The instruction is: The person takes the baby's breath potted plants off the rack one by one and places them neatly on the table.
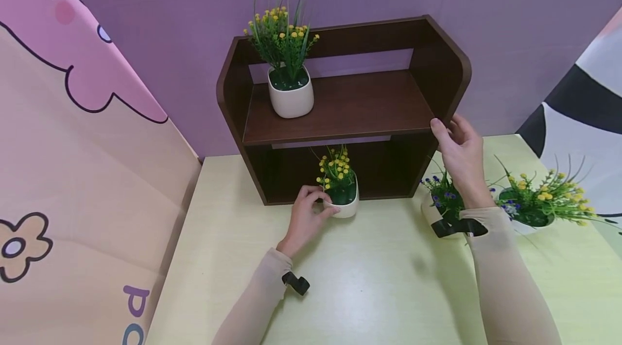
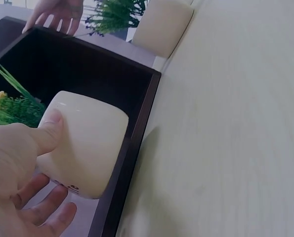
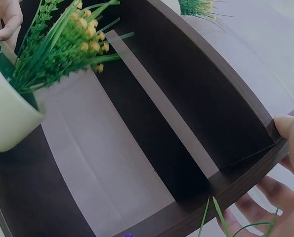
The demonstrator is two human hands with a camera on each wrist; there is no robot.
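Note:
My left hand (image 1: 305, 221) grips the rim and side of a white pot with a yellow-flowered artificial plant (image 1: 347, 209), at the front of the lower compartment of a dark brown two-tier shelf (image 1: 362, 99). In the left wrist view the thumb lies along the pot (image 2: 90, 140), which is tilted, with the other fingers at its far side. My right hand (image 1: 464, 164) holds the shelf's right side panel, thumb on the front edge near the middle board and fingers around the outside. The right wrist view shows that thumb pressed on the dark edge (image 3: 245, 94).
A taller yellow-flowered potted plant (image 1: 291, 101) stands on the left of the upper tier. Right of the shelf, on the pale table (image 1: 369, 285), are a purple-flowered pot (image 1: 431, 214) and another yellow-flowered pot (image 1: 527, 226), partly behind my right forearm. A purple backdrop (image 1: 194, 37) hangs behind.

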